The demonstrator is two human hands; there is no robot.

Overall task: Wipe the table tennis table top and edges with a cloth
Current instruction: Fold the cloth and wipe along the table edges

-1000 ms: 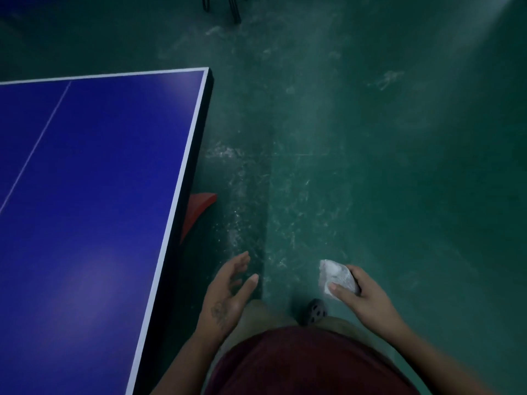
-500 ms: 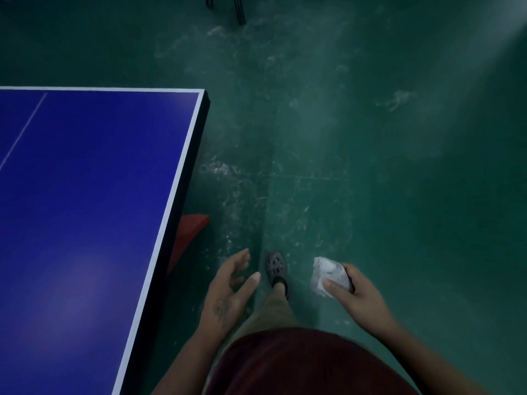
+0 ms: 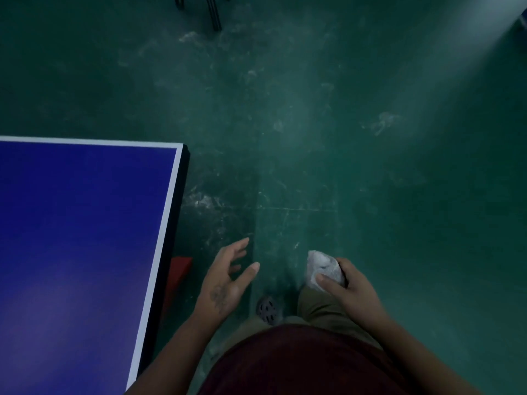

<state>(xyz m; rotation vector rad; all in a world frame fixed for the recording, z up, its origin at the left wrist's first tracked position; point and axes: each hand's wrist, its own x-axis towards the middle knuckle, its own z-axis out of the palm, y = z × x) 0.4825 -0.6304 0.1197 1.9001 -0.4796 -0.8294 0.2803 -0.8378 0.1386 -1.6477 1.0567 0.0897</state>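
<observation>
Two hands are out in front of me over the green floor (image 3: 356, 143); my left hand (image 3: 225, 283) is empty, fingers spread apart and loosely bent, just right of the table's side edge, not touching it; my right hand (image 3: 350, 292) grips the white cloth (image 3: 320, 267), crumpled into a wad, fingers and thumb curled round it, well clear of the table (image 3: 85, 238); the blue table fills the lower left, white border line (image 3: 159, 252) along its top, its corner ahead of me; a red piece (image 3: 178, 270) shows below the table edge, possibly part of the frame, too dim to tell; one dark perforated shoe (image 3: 268, 309) is on the floor between my hands; pale scuffs mark the floor; dark metal legs (image 3: 214, 15) stand at the top of the view.
</observation>
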